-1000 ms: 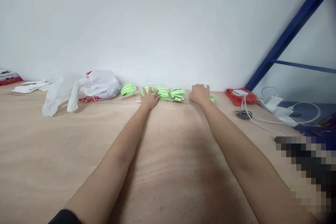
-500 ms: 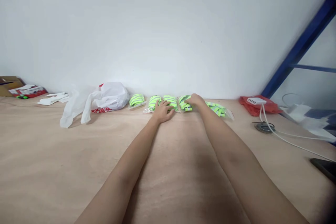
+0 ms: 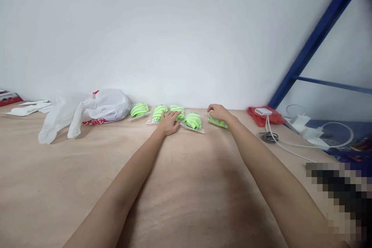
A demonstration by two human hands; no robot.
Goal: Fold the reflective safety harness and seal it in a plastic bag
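Note:
Several clear bags of neon green striped material lie in a row against the wall. The leftmost bag [image 3: 139,110] is untouched. My left hand [image 3: 170,123], fingers spread, rests at the front of two neighbouring bags, the second [image 3: 159,113] and the third [image 3: 176,109]. A fourth bag [image 3: 193,121] lies flat just right of that hand. Farther right, my right hand [image 3: 217,112] is over the fifth bag [image 3: 217,122], its fingers bent and pressed together; what they hold, if anything, is hidden.
A white plastic bag [image 3: 112,104] and white gloves [image 3: 30,107] lie left. At the right are a red bag [image 3: 271,118] with a white charger [image 3: 263,111], a round black object [image 3: 269,137], white cables, and a blue metal frame [image 3: 316,38].
The view has turned right. My right hand has moved from the fourth bag to the fifth. The fourth bag now lies flat and nearer the front, let go. My left hand stays at its bags.

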